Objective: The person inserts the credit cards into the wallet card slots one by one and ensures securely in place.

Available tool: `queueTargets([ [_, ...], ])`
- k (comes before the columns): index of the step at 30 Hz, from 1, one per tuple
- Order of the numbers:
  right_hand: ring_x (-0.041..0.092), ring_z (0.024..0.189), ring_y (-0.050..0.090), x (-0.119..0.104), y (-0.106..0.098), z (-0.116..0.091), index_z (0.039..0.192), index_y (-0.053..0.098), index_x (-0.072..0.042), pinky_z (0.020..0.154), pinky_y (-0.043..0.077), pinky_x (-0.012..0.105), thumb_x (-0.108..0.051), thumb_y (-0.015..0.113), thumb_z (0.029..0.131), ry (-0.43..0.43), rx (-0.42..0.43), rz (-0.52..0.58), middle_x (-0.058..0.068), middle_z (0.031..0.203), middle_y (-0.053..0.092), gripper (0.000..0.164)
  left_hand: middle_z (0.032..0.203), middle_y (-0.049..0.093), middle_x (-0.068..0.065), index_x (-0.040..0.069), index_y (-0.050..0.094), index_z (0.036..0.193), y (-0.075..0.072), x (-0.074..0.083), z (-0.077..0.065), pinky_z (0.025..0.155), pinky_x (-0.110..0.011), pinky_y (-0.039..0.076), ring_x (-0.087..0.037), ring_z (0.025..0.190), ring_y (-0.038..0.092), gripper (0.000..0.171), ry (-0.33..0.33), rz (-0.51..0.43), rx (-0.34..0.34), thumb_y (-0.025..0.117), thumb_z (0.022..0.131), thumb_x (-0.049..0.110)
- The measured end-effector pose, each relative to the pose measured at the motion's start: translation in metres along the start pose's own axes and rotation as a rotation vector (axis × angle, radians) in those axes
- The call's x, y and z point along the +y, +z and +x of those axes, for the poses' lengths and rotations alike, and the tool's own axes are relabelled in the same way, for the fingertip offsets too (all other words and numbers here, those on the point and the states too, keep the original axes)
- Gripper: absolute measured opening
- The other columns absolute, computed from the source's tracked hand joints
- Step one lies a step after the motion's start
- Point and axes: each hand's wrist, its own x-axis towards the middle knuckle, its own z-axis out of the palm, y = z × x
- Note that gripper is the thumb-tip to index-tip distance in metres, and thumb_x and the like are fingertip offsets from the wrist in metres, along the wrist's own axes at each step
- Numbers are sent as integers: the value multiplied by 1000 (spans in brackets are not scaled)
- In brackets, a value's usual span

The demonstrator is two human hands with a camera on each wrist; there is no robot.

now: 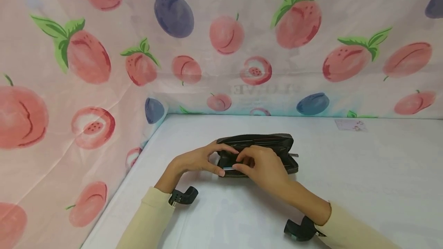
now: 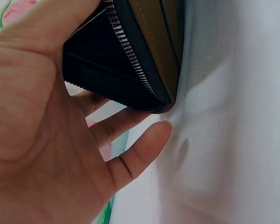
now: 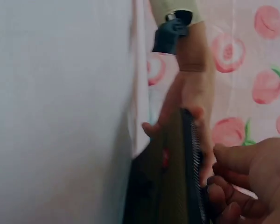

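A dark zip-around wallet lies unzipped and spread apart on the white table, its slots and inner pocket showing. My left hand grips its left end, the thumb on the front edge and the index finger reaching over the opening. In the left wrist view, the metal zip teeth and brown card slots of the wallet show beside the palm. My right hand has curled fingers inside the opening, thumb and index at a thin light-edged card in the front part. Most of that card is hidden.
A pale printed card lies at the back right of the white table. Fruit-patterned cloth hangs behind and on the left. Each wrist wears a black camera mount, the left one near the table's front.
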Motion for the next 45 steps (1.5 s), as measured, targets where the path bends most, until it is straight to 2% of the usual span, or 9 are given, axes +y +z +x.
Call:
queueTargets([
  [4, 3, 60, 47, 17, -23, 0, 83, 72, -17, 54, 42, 24, -19, 77, 82, -99, 90, 13, -12, 73, 58, 5, 143, 31, 2, 49, 52, 129, 0, -1, 1, 105, -53, 22, -20, 137, 23, 60, 5, 18, 3, 80, 78, 36],
  [9, 6, 59, 50, 54, -53, 4, 86, 73, -10, 54, 43, 24, -9, 76, 82, -123, 244, -36, -6, 75, 64, 5, 148, 29, 6, 46, 52, 130, 2, -4, 2, 107, -54, 20, -18, 141, 13, 60, 17, -3, -8, 80, 78, 34],
  [14, 11, 56, 49, 92, -81, 9, 93, 70, -5, 51, 39, 22, -8, 69, 88, -75, 327, -127, 3, 76, 67, 6, 149, 28, 10, 46, 53, 129, 3, -6, 3, 107, -55, 18, -16, 143, 3, 60, 17, -20, -10, 80, 78, 34],
  [21, 20, 59, 53, 149, -114, 0, 100, 67, 1, 48, 34, 18, -9, 58, 96, 65, 395, -192, 15, 81, 68, 14, 148, 29, 8, 46, 52, 130, 3, -4, 3, 106, -55, 21, -17, 141, 13, 60, 26, -8, -13, 80, 78, 34],
  [25, 30, 73, 58, 172, -133, -9, 106, 65, 2, 56, 38, 23, -13, 50, 100, 197, 372, -201, 22, 94, 67, 22, 149, 27, 6, 44, 53, 130, 3, -2, 2, 106, -56, 21, -18, 141, 12, 60, 20, -7, -11, 80, 78, 34],
  [28, 44, 85, 59, 186, -145, -18, 114, 61, 4, 64, 45, 41, -20, 41, 103, 314, 326, -200, 29, 109, 62, 33, 150, 26, 5, 42, 53, 131, 3, -2, 1, 106, -56, 20, -19, 142, 11, 60, 20, -5, -11, 80, 78, 34],
  [31, 55, 98, 54, 199, -149, -26, 125, 54, 5, 73, 41, 61, -26, 37, 104, 417, 268, -198, 35, 121, 52, 41, 151, 25, 5, 42, 53, 131, 2, -2, 1, 106, -56, 20, -19, 142, 9, 60, 14, -7, -11, 80, 78, 34],
  [37, 59, 113, 40, 228, -145, -42, 139, 38, 8, 88, 32, 67, -30, 35, 103, 556, 159, -209, 42, 129, 40, 52, 151, 25, 6, 45, 52, 130, 2, -3, 1, 106, -56, 19, -19, 143, 8, 60, 1, -2, -9, 80, 78, 36],
  [45, 58, 130, 19, 249, -140, -57, 152, 15, -4, 97, 16, 71, -42, 28, 103, 704, 163, -95, 37, 143, 26, 64, 149, 29, 11, 46, 53, 129, 1, -2, 2, 107, -56, 17, -16, 143, 1, 59, 0, -4, -4, 80, 78, 35],
])
